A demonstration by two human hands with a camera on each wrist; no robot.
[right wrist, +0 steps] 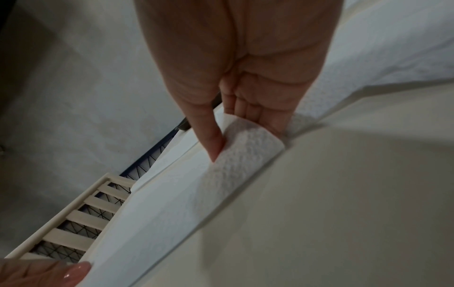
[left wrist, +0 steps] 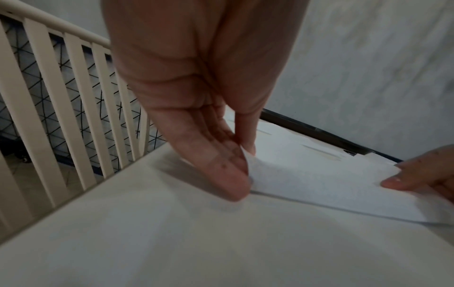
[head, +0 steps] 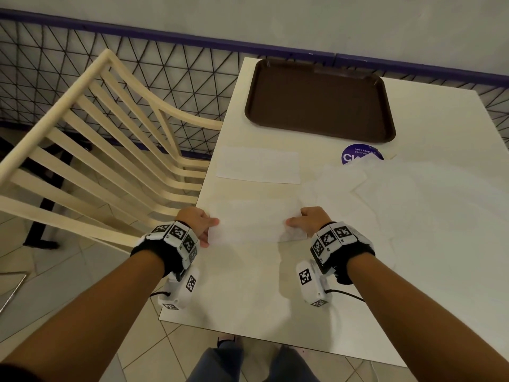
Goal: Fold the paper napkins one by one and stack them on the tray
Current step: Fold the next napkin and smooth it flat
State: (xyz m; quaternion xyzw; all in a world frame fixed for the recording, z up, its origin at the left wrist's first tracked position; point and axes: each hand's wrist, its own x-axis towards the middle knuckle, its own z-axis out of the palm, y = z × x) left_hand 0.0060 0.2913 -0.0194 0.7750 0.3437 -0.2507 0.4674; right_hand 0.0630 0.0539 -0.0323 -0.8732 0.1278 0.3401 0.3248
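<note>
A white paper napkin lies on the cream table between my hands, its near edge lifted. My left hand pinches its left end between thumb and fingers. My right hand pinches the right end, where the napkin curls over the fingers under the thumb. A folded napkin lies flat farther back. The brown tray stands at the far side with nothing on it.
Several unfolded napkins spread over the table's right half, partly covering a purple round sticker. A cream slatted chair stands at the table's left edge. A black wire fence runs behind.
</note>
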